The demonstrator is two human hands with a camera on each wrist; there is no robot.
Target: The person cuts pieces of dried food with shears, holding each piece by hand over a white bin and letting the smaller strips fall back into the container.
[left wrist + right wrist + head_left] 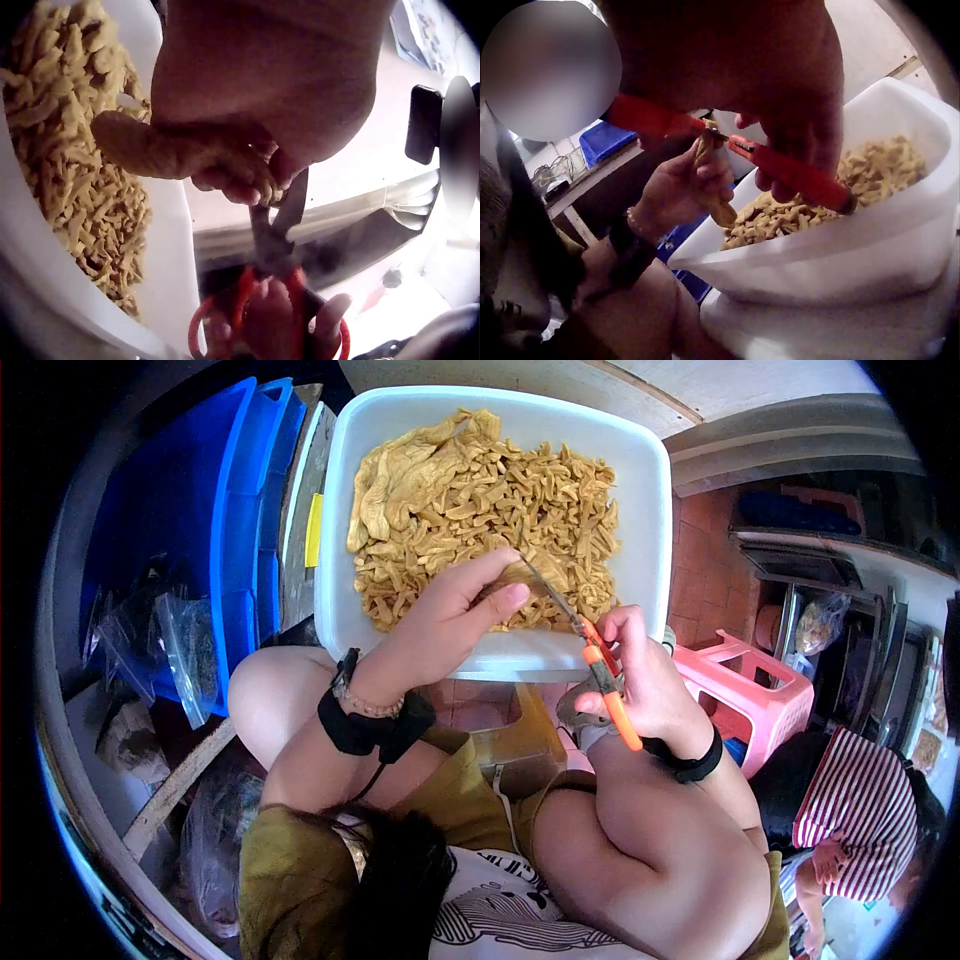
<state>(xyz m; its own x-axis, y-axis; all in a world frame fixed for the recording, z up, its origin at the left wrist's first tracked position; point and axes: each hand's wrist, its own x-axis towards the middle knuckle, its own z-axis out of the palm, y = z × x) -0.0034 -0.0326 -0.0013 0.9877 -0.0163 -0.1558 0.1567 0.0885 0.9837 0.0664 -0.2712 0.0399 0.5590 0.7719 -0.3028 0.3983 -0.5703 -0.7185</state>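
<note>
My left hand [455, 610] pinches a long, wrinkled yellow-brown piece of what looks like pickled vegetable [142, 146] over the near side of a white tub [645, 560]. In my right hand [645, 670] I grip scissors [612, 705] with orange-red handles. Their blades are parted, with the end of the piece right at them in the left wrist view. Cut strips [560, 490] of the same yellow-brown stuff fill the tub's floor. Larger uncut pieces [410, 470] lie heaped at its far left.
Blue plastic crates [235, 540] stand left of the tub, with clear plastic bags [190, 650] beside them. A pink stool [770, 690] is to the right. Behind it, another person in a striped shirt [860, 815] bends down. My knees are below the tub's near edge.
</note>
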